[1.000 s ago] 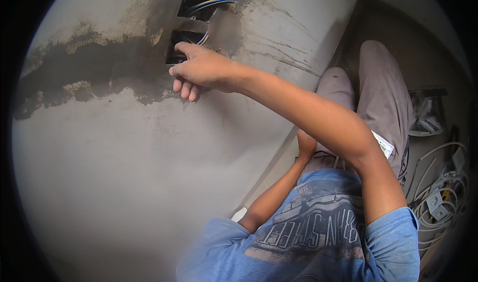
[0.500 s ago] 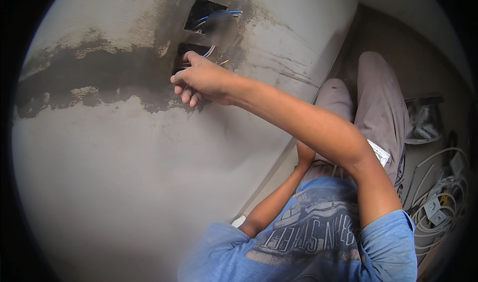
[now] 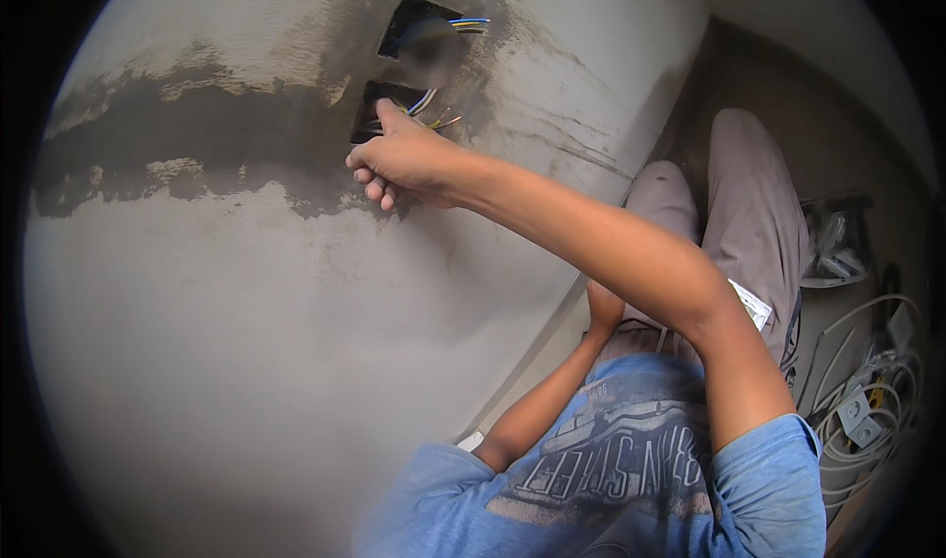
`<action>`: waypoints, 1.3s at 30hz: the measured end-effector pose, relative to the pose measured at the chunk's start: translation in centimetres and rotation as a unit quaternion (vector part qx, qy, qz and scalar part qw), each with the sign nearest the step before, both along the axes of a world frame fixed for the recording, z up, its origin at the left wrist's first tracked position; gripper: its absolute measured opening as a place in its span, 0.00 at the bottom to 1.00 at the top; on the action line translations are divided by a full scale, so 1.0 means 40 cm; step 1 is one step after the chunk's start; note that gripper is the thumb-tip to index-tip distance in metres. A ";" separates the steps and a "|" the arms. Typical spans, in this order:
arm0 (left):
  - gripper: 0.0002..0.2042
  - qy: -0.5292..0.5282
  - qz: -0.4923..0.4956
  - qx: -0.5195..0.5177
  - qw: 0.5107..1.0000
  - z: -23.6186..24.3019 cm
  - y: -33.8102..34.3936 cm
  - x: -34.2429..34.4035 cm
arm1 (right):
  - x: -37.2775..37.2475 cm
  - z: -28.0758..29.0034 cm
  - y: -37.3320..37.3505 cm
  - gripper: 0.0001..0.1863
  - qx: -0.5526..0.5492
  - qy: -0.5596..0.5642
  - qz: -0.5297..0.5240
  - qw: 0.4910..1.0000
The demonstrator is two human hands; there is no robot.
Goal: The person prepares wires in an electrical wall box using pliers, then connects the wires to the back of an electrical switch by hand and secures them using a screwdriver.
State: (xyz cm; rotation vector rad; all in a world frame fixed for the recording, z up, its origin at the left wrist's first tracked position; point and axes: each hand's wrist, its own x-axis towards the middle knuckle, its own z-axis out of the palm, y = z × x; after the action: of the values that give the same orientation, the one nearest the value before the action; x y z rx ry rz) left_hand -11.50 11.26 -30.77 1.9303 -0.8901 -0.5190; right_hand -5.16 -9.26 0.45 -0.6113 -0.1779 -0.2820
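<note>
Presently: right hand [image 3: 409, 159], fingers partly curled, one digit extended at lower wall box [image 3: 400, 92]; grip undiscernible. Wires [image 3: 424, 102], protruding from that box: likely light, springy; best pinched along insulation. Left hand [image 3: 604, 307]: partly hidden, hold undeterminable.

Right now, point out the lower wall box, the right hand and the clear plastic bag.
Lower wall box [image 3: 366, 122]: head view, dark interior.
Right hand [image 3: 409, 159]: head view, middle of the hand.
Clear plastic bag [image 3: 837, 251]: head view, transparent middle.
</note>
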 end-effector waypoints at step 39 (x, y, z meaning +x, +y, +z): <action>0.15 0.129 0.101 0.049 0.985 -0.006 -0.037 0.016 | 0.014 -0.005 -0.150 0.23 -0.589 0.026 -0.660 0.466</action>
State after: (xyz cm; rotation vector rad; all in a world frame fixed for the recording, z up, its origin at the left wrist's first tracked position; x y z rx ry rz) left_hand -10.87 9.77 -31.03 1.9602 -0.5057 -0.6815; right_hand -4.62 -15.28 0.23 -2.1414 0.2846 -1.7742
